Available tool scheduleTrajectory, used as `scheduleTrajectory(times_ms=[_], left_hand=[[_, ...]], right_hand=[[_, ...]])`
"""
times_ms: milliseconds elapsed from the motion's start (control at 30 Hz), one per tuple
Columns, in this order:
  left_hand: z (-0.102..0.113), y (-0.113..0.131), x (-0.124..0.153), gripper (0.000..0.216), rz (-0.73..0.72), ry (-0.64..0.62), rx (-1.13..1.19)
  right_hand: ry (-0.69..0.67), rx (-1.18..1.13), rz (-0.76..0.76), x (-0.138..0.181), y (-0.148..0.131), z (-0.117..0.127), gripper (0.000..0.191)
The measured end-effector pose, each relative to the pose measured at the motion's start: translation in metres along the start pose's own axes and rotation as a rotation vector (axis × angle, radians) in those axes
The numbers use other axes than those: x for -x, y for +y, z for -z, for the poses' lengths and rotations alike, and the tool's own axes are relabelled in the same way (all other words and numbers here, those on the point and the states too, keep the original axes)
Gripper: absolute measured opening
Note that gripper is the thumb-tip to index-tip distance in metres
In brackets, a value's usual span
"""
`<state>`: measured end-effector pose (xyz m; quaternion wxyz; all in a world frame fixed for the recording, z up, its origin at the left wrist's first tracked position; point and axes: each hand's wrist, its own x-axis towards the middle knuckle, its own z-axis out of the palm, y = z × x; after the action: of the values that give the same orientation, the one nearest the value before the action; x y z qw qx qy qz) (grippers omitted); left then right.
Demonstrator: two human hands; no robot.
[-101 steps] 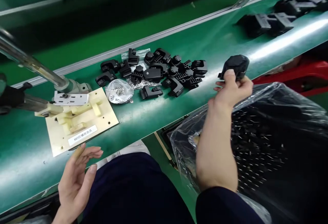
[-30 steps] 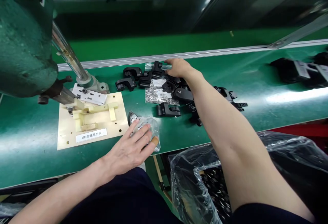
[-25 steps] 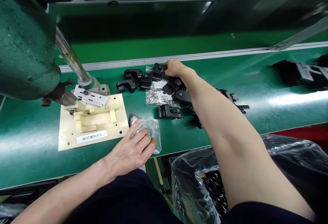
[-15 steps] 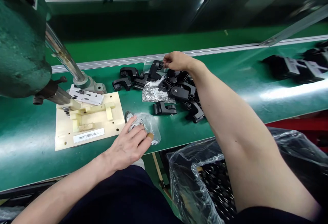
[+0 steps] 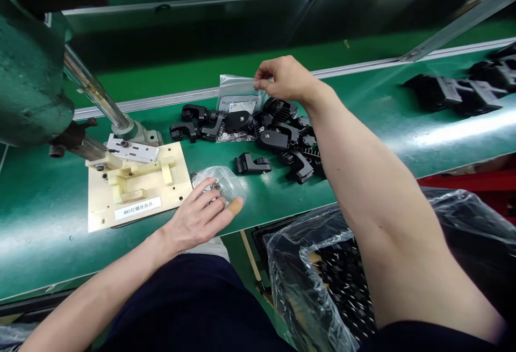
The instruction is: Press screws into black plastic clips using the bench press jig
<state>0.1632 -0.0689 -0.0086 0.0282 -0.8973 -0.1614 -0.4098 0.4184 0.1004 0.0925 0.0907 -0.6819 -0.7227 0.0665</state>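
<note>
My left hand (image 5: pixel 197 217) lies over a small clear plastic bag (image 5: pixel 228 180) of shiny metal pieces at the table's front edge. Its fingers are curled onto the bag, the thumb wearing a tan covering. Farther back, my right hand (image 5: pixel 282 79) pinches the upper edge of a printed zip bag (image 5: pixel 237 90), which is raised at the top and holds small metal parts at its bottom. Black plastic clamp-like parts (image 5: pixel 274 139) lie on and around that bag, partly covering it. One separate black part (image 5: pixel 252 164) sits between the two bags.
A green press (image 5: pixel 32 72) with a steel column stands at left, over a cream fixture board (image 5: pixel 141 217) with a label. Black parts (image 5: pixel 451 91) are grouped at far right. Below the table edge, a plastic-lined container (image 5: pixel 306 287) holds many dark pieces.
My right hand has closed on the zip bag's top and lifted that edge. Black parts on the bag have shifted. My left hand stays at the small bag.
</note>
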Motion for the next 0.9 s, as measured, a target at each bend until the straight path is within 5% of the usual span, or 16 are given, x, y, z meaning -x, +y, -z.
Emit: scheduleTrajectory(times_ms=[733, 900], left_hand=[[-0.042, -0.024, -0.029, 0.029, -0.037, 0.128, -0.122], [-0.040, -0.017, -0.026, 0.031, -0.038, 0.004, -0.144]], right_hand=[[0.431, -0.091, 0.029, 0.019, -0.006, 0.030, 0.018], [0.545, -0.132, 0.026, 0.026, -0.007, 0.049, 0.018]])
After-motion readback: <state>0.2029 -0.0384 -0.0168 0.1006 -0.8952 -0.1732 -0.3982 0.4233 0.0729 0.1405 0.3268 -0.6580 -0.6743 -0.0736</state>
